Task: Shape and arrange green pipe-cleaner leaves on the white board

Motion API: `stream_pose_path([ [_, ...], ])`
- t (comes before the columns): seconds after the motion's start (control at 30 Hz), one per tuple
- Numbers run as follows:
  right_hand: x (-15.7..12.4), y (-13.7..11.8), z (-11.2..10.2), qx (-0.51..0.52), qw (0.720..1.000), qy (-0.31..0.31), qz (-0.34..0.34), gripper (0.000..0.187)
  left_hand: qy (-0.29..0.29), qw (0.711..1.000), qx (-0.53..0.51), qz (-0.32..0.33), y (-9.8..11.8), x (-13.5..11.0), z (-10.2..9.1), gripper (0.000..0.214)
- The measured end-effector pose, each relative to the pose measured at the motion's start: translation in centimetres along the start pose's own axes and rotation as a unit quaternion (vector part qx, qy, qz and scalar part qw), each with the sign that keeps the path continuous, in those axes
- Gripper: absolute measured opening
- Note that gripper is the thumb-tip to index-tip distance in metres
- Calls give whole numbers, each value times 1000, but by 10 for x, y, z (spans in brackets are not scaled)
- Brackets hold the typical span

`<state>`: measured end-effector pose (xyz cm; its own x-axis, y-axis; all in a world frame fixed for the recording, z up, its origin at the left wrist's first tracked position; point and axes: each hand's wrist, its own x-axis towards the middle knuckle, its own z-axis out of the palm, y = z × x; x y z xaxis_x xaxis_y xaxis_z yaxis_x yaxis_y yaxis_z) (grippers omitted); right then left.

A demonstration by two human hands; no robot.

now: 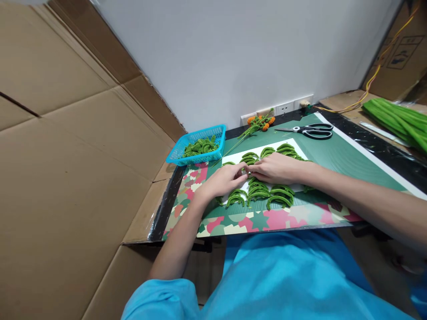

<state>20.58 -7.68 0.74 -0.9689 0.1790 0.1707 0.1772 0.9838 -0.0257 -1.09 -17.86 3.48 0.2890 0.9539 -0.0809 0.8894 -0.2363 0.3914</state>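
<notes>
My left hand (228, 178) and my right hand (275, 168) meet fingertip to fingertip over a white sheet (230, 158). Both are closed in a pinch, with a short green chenille stem piece mostly hidden between the fingers. Around them on the sheet lie small groups of green chenille stem pieces bent into arcs (280, 195), stacked like ribs. Some stick out past the sheet's near edge. Behind my left hand stands a blue plastic basket (171, 156) holding a heap of curved green pieces (200, 147).
Black-handled scissors (316, 131) lie on the green mat (353, 155). Orange chenille flowers (262, 121) with green stems rest by the wall sockets. Long green chenille stems (396, 120) are bundled at far right. A cardboard wall (83, 155) closes the left side.
</notes>
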Motion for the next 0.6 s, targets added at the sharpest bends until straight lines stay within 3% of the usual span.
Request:
stream_pose_path([
  [0.6,-1,2,5,-6,1000,14,-15,32,0,1000,7,0,1,0,0,19],
])
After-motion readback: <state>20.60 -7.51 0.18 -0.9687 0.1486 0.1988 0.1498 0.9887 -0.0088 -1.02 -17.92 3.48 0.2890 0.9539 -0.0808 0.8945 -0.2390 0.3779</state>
